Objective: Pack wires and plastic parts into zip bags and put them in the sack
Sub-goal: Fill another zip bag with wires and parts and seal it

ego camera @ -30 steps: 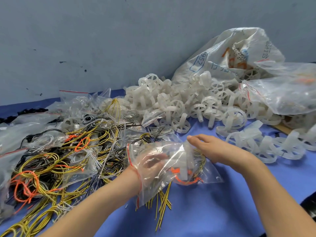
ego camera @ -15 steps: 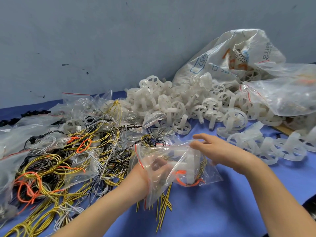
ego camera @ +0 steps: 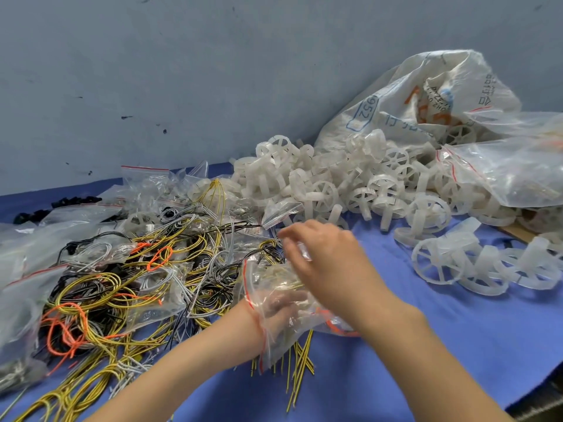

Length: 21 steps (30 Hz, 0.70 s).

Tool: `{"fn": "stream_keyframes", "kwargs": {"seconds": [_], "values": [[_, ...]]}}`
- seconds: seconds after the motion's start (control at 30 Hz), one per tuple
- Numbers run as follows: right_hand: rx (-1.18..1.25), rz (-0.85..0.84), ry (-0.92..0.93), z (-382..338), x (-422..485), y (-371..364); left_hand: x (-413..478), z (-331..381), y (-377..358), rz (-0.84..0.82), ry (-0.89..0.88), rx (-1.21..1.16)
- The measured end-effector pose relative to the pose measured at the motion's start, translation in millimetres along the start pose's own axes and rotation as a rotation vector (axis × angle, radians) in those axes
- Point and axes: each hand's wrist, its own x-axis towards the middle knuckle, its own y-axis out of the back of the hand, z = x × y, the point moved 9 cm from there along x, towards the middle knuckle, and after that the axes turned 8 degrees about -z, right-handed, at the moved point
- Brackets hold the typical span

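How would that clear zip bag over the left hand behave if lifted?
Probably floppy: the zip bag is thin film, crumpled and sagging around the left hand. Likely light, since only a few thin wires show inside. Its glossy surface might be slippery.
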Motion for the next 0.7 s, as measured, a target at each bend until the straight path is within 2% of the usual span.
{"fn": "stream_keyframes", "kwargs": {"seconds": [0.1, 0.2, 0.3, 0.4, 0.57, 0.7], "values": [[-0.031, -0.082, 0.113, -42.6, -1.4, -25.9, -11.6, 2.0, 8.1, 0.033, -0.025, 0.082], [-0.057, -0.126, 0.128, -58.2, 4.5, -41.8, -35.8, -7.3, 35.8, 0.141, -0.014, -0.159], [-0.049, -0.129, 0.143, -70.2, 12.2, -49.1, -65.0, -19.2, 64.8, 0.18, -0.034, -0.284], [-0.058, -0.13, 0.169, -84.4, 15.7, -58.9, -94.6, -40.6, 104.0, 0.332, -0.005, -0.356], [-0.061, -0.156, 0.245, -105.3, 17.6, -74.4, -127.3, -76.5, 166.4, 0.68, 0.093, -0.045], [-0.105, -0.195, 0.279, -112.6, 14.7, -87.2, -137.1, -95.5, 185.6, 0.822, 0.191, 0.147]]}}
